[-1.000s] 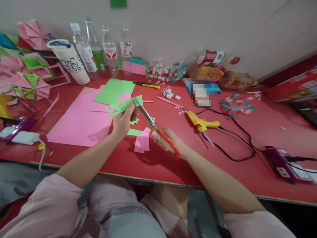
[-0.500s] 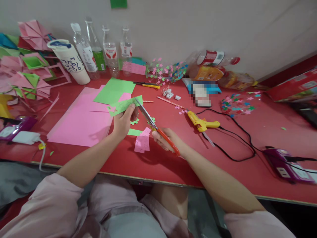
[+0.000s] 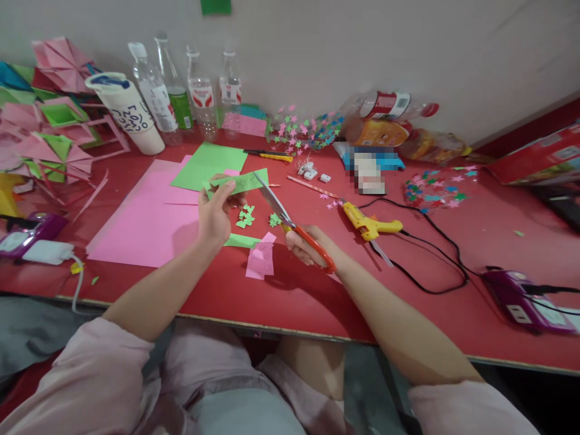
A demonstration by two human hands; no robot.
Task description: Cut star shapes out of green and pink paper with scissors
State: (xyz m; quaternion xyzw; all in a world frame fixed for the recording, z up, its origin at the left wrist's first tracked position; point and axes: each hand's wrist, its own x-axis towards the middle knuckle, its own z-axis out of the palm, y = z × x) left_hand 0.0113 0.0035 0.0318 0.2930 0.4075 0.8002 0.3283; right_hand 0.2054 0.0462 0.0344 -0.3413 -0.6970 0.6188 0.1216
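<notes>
My left hand (image 3: 215,211) now pinches the green strip (image 3: 248,182) farther back, above the red table (image 3: 217,290), leaving more length bare at the scissors (image 3: 280,209) that my right hand (image 3: 302,249) grips firmly, handles wrapped.

Left forearm (image 3: 165,287) and right forearm (image 3: 394,311) are bare, cross the front edge of the desk (image 3: 272,308) and converge obliquely toward its back edge, with both hands raised over the surface. The left hand (image 3: 215,211), slightly farther from the front edge, is set in a pinch, thumb (image 3: 225,191) above and partly hidden fingers (image 3: 238,200) bent beneath. The right hand (image 3: 321,234), well apart from it, is curled in a grip, fingers flexed inward
</notes>
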